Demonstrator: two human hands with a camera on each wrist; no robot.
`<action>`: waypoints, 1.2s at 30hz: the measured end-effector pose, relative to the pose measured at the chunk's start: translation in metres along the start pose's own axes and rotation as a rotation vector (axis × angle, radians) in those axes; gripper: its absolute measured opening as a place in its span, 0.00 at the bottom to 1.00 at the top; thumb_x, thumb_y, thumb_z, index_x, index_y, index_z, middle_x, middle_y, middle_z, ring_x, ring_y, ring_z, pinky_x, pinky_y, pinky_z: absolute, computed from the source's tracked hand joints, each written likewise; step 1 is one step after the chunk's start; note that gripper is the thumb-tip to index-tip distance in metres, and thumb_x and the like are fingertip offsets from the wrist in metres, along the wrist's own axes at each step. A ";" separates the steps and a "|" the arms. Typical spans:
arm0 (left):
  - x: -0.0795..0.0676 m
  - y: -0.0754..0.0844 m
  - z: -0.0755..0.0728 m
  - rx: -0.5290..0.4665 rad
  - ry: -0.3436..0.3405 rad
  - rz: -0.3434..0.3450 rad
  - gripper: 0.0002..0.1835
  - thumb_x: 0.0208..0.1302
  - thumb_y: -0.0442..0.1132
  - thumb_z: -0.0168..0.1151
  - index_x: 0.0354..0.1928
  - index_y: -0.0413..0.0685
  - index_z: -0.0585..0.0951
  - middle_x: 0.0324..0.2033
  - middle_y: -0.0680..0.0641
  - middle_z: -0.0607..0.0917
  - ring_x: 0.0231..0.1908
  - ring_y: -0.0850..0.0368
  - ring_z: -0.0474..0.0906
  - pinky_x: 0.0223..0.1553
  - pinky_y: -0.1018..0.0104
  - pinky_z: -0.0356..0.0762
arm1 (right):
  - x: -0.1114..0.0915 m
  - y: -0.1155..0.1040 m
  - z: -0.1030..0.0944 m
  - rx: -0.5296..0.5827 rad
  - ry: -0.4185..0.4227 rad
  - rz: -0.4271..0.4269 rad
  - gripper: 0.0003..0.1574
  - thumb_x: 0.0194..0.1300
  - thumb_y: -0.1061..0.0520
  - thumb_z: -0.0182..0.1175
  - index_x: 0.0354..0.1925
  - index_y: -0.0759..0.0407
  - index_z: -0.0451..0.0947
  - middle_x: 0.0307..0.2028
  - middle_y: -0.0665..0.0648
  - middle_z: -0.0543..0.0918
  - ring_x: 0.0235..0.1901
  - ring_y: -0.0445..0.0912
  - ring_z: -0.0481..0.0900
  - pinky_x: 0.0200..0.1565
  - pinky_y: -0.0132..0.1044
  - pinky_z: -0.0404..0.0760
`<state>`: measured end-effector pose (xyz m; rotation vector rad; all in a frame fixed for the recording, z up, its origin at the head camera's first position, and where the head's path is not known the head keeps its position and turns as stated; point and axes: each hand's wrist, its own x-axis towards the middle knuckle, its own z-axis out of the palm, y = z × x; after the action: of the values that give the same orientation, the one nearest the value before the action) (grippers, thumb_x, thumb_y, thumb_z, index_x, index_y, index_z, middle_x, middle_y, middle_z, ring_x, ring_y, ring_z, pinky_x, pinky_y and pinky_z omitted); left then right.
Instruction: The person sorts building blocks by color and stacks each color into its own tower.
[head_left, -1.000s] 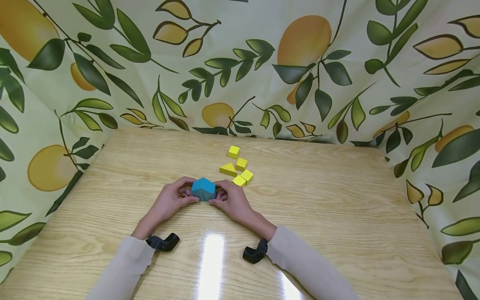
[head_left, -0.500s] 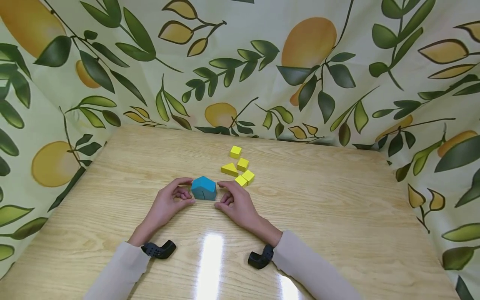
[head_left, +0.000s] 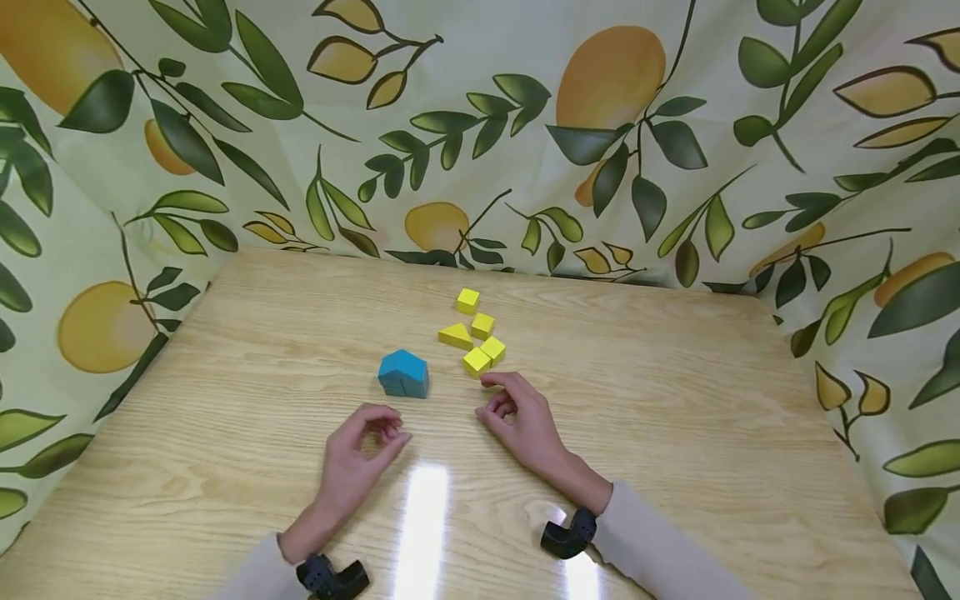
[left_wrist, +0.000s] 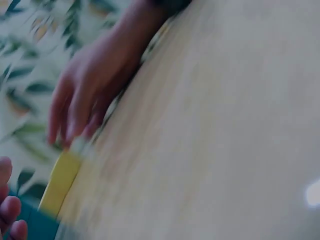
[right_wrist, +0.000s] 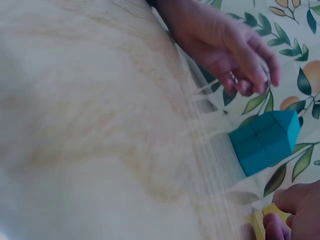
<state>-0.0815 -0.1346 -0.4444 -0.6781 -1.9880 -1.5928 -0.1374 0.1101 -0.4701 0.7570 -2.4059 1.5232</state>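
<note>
Blue blocks, fitted together into a small house-like shape with a peaked top, stand on the table; seams between them show in the right wrist view. My left hand hovers just in front of them, fingers loosely bent, with nothing held. To their right is my right hand, also free of anything, its thumb and index finger apart. Close beyond its fingertips lie several yellow cubes and a yellow triangular block. In the left wrist view only some left fingertips show at the edge.
The wooden table reaches back to a curtain printed with leaves and fruit, which also hangs along both sides. Black wrist devices sit at each wrist. Light glares off the table's front.
Both hands have let go of the blue blocks. The left has drawn back toward the person, and the right has moved off to the right. The blue blocks stay standing.
</note>
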 end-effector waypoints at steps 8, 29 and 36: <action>0.003 0.019 0.048 0.002 -0.041 0.068 0.20 0.40 0.13 0.67 0.38 0.31 0.76 0.30 0.39 0.79 0.26 0.50 0.74 0.26 0.63 0.74 | -0.007 0.003 -0.013 0.004 0.013 0.069 0.23 0.58 0.66 0.67 0.53 0.60 0.77 0.42 0.58 0.81 0.31 0.43 0.80 0.32 0.32 0.79; 0.027 -0.027 0.103 0.026 0.017 -0.325 0.22 0.53 0.23 0.68 0.51 0.36 0.74 0.41 0.39 0.75 0.33 0.49 0.77 0.32 0.64 0.77 | 0.025 -0.009 -0.025 0.132 -0.072 0.290 0.19 0.67 0.63 0.59 0.55 0.67 0.74 0.49 0.65 0.79 0.27 0.57 0.79 0.26 0.31 0.76; 0.031 -0.035 0.107 0.090 0.022 -0.313 0.24 0.52 0.21 0.67 0.52 0.37 0.74 0.44 0.39 0.71 0.31 0.53 0.76 0.30 0.68 0.76 | 0.028 -0.026 -0.029 0.149 -0.094 0.324 0.21 0.68 0.62 0.57 0.58 0.68 0.72 0.41 0.67 0.82 0.25 0.60 0.77 0.25 0.32 0.74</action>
<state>-0.1354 -0.0338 -0.4697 -0.3242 -2.2186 -1.6615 -0.1511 0.1181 -0.4244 0.4913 -2.6072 1.8417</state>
